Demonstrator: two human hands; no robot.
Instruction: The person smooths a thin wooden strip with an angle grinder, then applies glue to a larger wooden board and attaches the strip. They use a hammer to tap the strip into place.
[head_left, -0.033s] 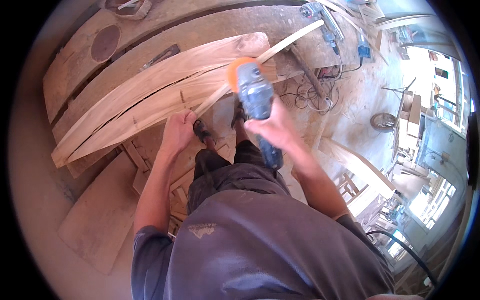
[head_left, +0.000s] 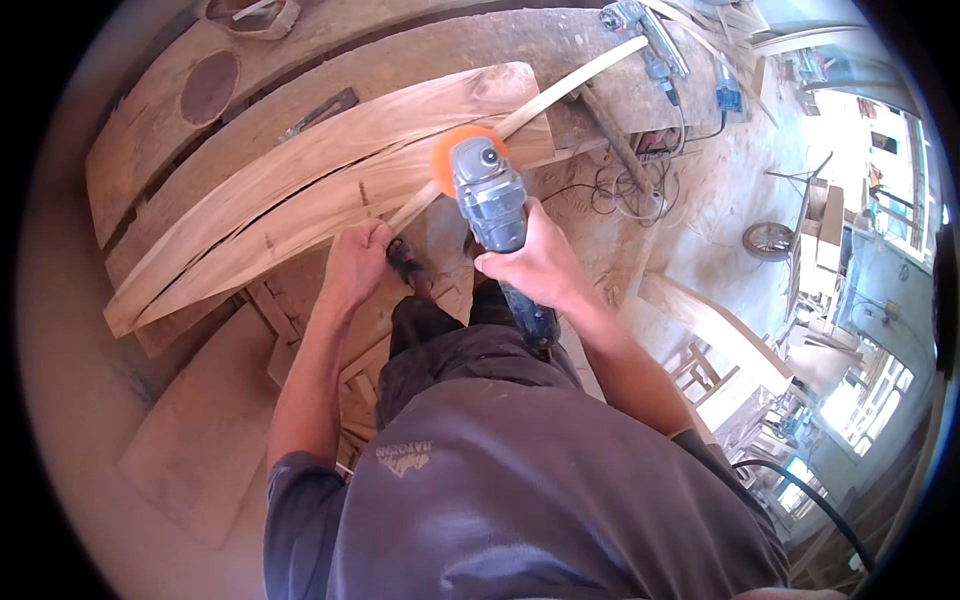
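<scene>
The grinder (head_left: 490, 200) covers part of the thin strip (head_left: 560, 95) and hides its own disc face. The right hand (head_left: 540, 265) wraps the grinder's body. The left hand's (head_left: 355, 260) fingertips curl out of sight under the plank (head_left: 300, 190). Far clutter is too small to tell.

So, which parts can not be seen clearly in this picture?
- Head view: the grinder body hides its orange disc's contact with the thin strip.
- Left hand covers the strip's near end.
- Tools at the top edge: too small and bent.
</scene>
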